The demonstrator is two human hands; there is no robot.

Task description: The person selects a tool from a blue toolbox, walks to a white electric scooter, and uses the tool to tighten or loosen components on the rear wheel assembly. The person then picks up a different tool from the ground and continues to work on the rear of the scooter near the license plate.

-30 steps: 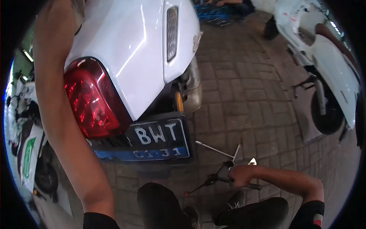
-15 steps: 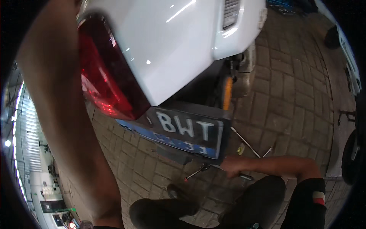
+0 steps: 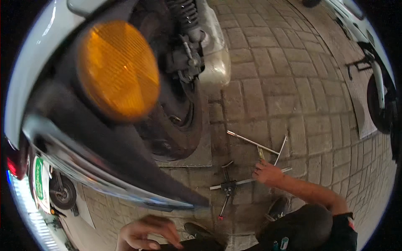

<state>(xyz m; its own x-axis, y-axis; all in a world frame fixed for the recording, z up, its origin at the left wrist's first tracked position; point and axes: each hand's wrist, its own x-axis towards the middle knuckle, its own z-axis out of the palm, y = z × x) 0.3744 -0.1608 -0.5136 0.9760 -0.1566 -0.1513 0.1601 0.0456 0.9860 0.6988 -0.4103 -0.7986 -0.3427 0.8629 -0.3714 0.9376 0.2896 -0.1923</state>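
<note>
My right hand [image 3: 268,173] has its fingertips pinched on the end of a small yellowish object [image 3: 260,154], too small to name, beside a silver T-wrench [image 3: 251,140] on the pavers. A black and silver clamp-like tool [image 3: 228,184] with a red tip lies just left of that hand. My left hand [image 3: 148,232] hangs low in front, fingers loosely bent and apart, holding nothing. Close above it are a scooter's dark rear bracket [image 3: 104,146] and round orange reflector [image 3: 118,69], with the tire [image 3: 173,146], spring [image 3: 186,16] and silver exhaust [image 3: 215,67] behind.
A second white scooter [image 3: 379,96] stands on a mat at the right edge. Another scooter's wheel [image 3: 63,192] shows at the lower left. My knee [image 3: 299,224] and shoes [image 3: 197,230] are at the bottom, on brick paving [image 3: 293,96].
My view swung from the rear plate and tail light to the side reflector and wheel. My left hand came down from the bodywork; my right hand left the black tool for the yellowish object.
</note>
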